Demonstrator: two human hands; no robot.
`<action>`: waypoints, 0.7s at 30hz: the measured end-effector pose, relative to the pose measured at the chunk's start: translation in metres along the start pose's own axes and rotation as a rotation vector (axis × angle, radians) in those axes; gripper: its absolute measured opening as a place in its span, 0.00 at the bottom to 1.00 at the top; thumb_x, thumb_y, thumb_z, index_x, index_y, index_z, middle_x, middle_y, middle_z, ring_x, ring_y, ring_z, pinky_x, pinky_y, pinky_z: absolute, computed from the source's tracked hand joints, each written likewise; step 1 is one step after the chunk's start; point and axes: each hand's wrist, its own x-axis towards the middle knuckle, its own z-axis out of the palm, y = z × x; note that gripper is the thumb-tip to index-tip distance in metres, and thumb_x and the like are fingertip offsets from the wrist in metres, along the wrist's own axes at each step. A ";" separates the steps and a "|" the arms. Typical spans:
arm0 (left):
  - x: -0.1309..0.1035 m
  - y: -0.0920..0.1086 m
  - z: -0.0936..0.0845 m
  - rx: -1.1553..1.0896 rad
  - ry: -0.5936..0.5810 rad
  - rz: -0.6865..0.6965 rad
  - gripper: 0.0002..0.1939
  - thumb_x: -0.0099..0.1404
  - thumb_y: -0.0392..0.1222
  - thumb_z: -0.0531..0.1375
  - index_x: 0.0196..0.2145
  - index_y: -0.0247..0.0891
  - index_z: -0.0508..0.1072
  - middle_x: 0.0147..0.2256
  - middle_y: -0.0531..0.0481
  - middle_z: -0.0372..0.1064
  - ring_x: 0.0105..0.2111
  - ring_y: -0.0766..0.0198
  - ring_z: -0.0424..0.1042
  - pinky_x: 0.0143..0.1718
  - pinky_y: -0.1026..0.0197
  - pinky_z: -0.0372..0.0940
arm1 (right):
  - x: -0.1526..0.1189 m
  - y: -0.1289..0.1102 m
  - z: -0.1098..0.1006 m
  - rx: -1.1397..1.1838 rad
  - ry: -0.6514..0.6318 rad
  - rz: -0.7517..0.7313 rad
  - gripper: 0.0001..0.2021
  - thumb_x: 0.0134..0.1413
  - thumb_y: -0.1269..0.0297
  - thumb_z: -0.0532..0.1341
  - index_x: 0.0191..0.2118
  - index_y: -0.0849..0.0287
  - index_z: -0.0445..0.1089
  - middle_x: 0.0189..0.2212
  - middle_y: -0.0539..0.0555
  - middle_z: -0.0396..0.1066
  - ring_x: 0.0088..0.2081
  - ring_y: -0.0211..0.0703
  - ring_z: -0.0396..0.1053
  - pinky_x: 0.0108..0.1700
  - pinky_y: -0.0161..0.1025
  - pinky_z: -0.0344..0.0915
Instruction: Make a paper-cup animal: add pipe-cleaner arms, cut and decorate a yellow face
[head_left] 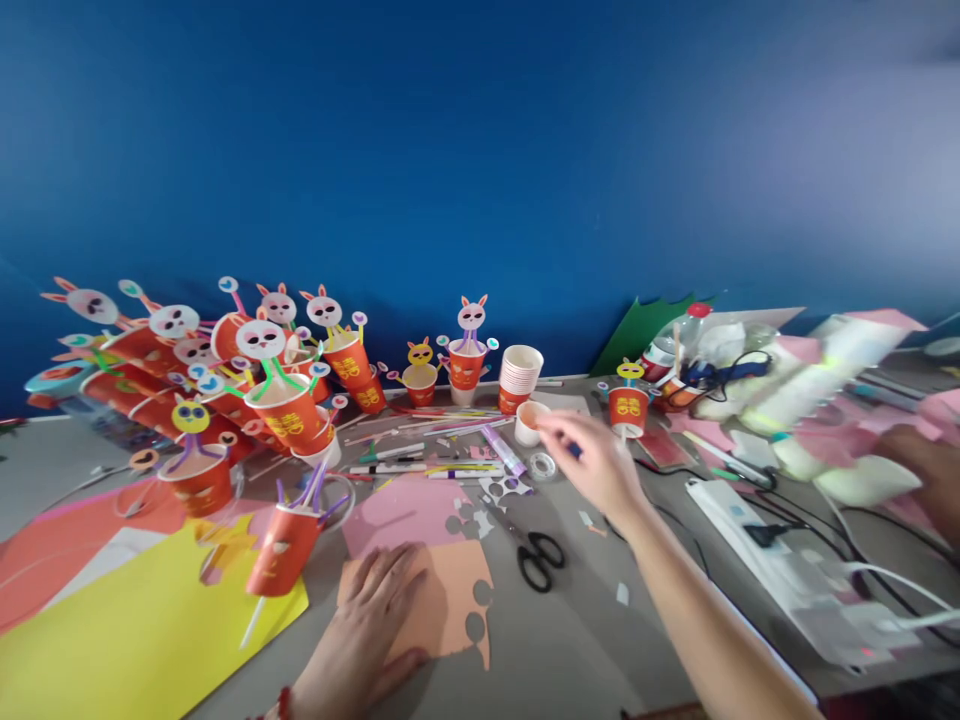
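Note:
My left hand (pixel 371 625) lies flat with fingers stretched out on a sheet of orange paper (pixel 442 575) that has round holes cut along its right edge. My right hand (pixel 592 465) reaches forward, slightly blurred, its fingers bent together at the rim of a small white paper cup (pixel 527 428). Whether anything is between those fingertips is hidden. Black-handled scissors (pixel 541 562) lie between my hands. A roll of clear tape (pixel 541 467) sits just in front of the cup. Under the orange sheet's far edge is pink paper (pixel 401 510).
Red cups with paper rabbit faces (pixel 283 405) crowd the left and back. Stacked paper cups (pixel 520 375) stand by the blue wall. Pens (pixel 427 468) and scraps litter the middle. At right are a power strip (pixel 772 570), cables and a bottle (pixel 679 335); yellow paper (pixel 127 640) covers the left front.

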 end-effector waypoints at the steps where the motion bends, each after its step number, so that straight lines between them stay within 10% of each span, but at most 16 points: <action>1: 0.002 0.000 0.000 -0.005 0.001 0.012 0.32 0.65 0.49 0.61 0.64 0.42 0.60 0.66 0.45 0.56 0.63 0.50 0.58 0.61 0.48 0.57 | 0.019 0.006 -0.006 -0.035 0.029 -0.002 0.09 0.63 0.63 0.58 0.43 0.56 0.75 0.42 0.58 0.77 0.38 0.49 0.75 0.41 0.45 0.73; 9: 0.001 0.000 0.003 0.008 0.024 0.039 0.31 0.68 0.54 0.57 0.65 0.40 0.60 0.65 0.43 0.57 0.63 0.52 0.58 0.62 0.50 0.56 | 0.086 0.023 -0.025 0.030 0.009 -0.005 0.09 0.60 0.61 0.59 0.42 0.57 0.76 0.39 0.55 0.77 0.37 0.46 0.75 0.38 0.39 0.71; 21: 0.000 0.001 0.010 0.004 0.074 0.007 0.33 0.66 0.54 0.59 0.65 0.40 0.60 0.65 0.44 0.57 0.63 0.51 0.57 0.63 0.50 0.53 | -0.030 0.035 -0.011 -0.053 -0.416 0.238 0.09 0.61 0.58 0.59 0.39 0.53 0.75 0.35 0.52 0.79 0.30 0.44 0.75 0.34 0.38 0.70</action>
